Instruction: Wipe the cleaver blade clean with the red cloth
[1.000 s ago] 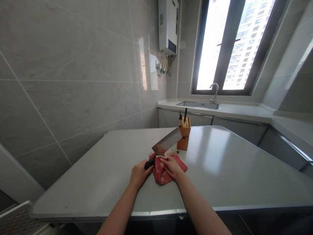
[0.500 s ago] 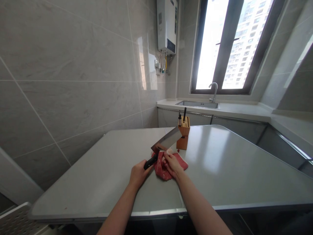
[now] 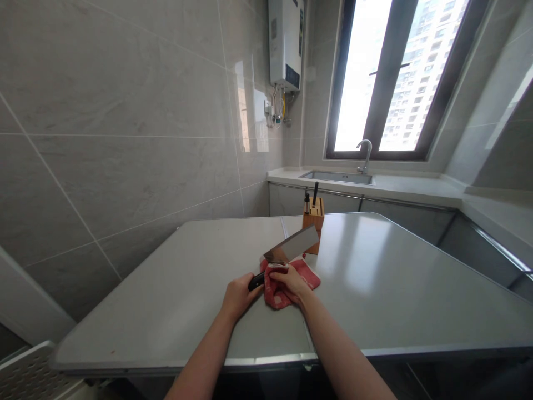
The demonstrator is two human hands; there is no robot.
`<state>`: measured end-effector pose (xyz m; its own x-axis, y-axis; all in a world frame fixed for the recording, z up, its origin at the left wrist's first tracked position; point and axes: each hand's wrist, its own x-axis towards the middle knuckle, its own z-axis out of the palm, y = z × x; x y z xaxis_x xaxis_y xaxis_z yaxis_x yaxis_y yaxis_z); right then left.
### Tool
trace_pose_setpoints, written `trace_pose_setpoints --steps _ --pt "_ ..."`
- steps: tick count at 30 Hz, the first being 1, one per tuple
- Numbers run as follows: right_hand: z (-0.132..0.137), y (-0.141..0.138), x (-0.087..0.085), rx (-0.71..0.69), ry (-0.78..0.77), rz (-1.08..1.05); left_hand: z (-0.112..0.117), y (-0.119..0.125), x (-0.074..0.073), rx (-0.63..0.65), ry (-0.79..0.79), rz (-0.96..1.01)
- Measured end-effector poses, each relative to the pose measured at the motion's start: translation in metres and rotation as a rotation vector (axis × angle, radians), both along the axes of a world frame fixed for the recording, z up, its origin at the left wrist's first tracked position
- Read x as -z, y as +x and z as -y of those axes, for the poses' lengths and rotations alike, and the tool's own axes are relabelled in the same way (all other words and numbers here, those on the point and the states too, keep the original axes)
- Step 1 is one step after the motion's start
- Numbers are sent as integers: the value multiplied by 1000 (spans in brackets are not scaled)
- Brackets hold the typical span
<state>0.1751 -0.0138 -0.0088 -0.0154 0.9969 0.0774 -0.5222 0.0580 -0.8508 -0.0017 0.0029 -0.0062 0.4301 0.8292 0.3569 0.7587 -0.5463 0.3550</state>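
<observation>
My left hand [image 3: 238,295] is shut around the black handle [image 3: 256,281] of a steel Chinese cleaver, whose wide rectangular blade [image 3: 292,247] points up and to the right over the table. My right hand [image 3: 290,281] grips a crumpled red-and-white patterned cloth [image 3: 280,291] against the blade's lower edge near the handle. One end of the cloth [image 3: 307,273] lies flat on the table, and the part under my fingers is partly hidden.
A wooden knife block [image 3: 313,219] holding a dark-handled knife stands just beyond the blade on the grey table [image 3: 166,316]. Behind it are a counter with a steel sink [image 3: 336,177] and a faucet [image 3: 366,155], below a window. A wall-mounted water heater [image 3: 286,44] hangs above.
The cleaver blade has shifted right and now sticks out further past the cloth. The cloth sits lower along the blade's edge near the handle, still gripped by my right hand.
</observation>
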Motion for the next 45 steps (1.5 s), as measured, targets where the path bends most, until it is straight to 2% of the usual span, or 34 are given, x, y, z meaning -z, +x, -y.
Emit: trace_pose_setpoints --steps 10,17,29,45 --pt "-1 1 0 15 -48 -35 1 0 -1 20 16 3" --pt "-7 2 9 39 -64 -28 0 0 1 45 11 32" --pt "-10 4 15 51 11 15 -1 -1 2 52 -25 76" --pt "-7 4 4 60 49 59 -2 -2 1 -21 9 78"
